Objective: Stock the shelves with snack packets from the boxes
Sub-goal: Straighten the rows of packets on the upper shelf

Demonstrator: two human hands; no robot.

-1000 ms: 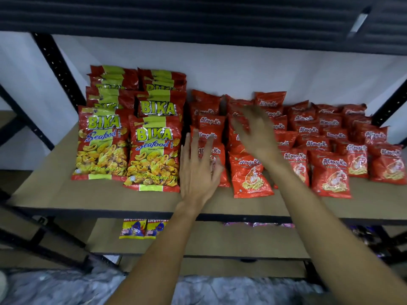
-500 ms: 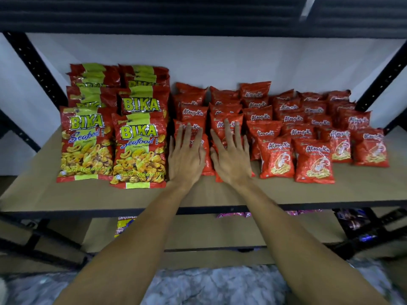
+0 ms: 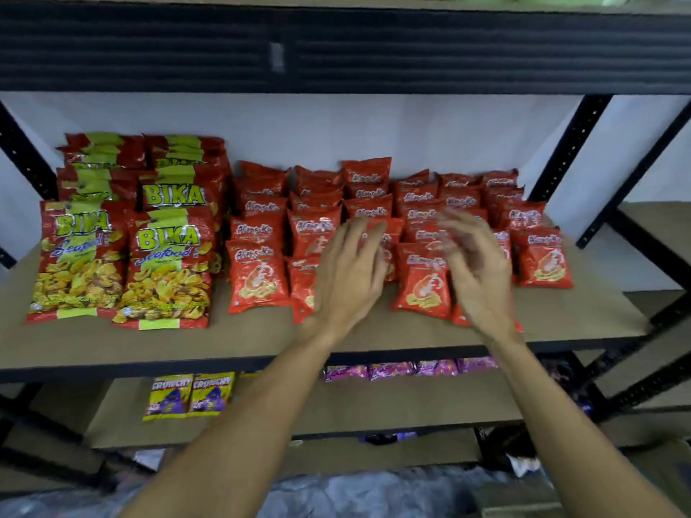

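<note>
Shift: half a second ago both my hands lay flat, side by side, on the front red packets next to the BIKA bags. Now they have come apart and moved rightward along the row.
Left hand (image 3: 347,278): fingers spread and nearly straight, palm down over the second and third columns of red packets. It grips nothing, and blur hides whether it touches them.
Right hand (image 3: 475,274): heavily smeared by motion, with fingers loosely curved and apart. I can make out nothing in it.
Red prawn snack packets (image 3: 258,278): already on the shelf, lying overlapped in several columns from front to back. The front ones under my hands sit a little uneven.
BIKA Seafood packets (image 3: 168,271): two larger stacks just left of the red ones, untouched.
Shelf board (image 3: 187,345): bare strip along the front edge, and bare space at the far right.
Lower shelf: yellow Crunchy packets (image 3: 190,394) and pink packets (image 3: 392,370) peek out below.
Boxes: none that I can pick out for sure.
Risk: my hands look to be sweeping fast and low. A fingertip catching a front packet could drag it over the board's edge to the floor. A sideways push could also ripple through the overlapped columns and skew them.
</note>
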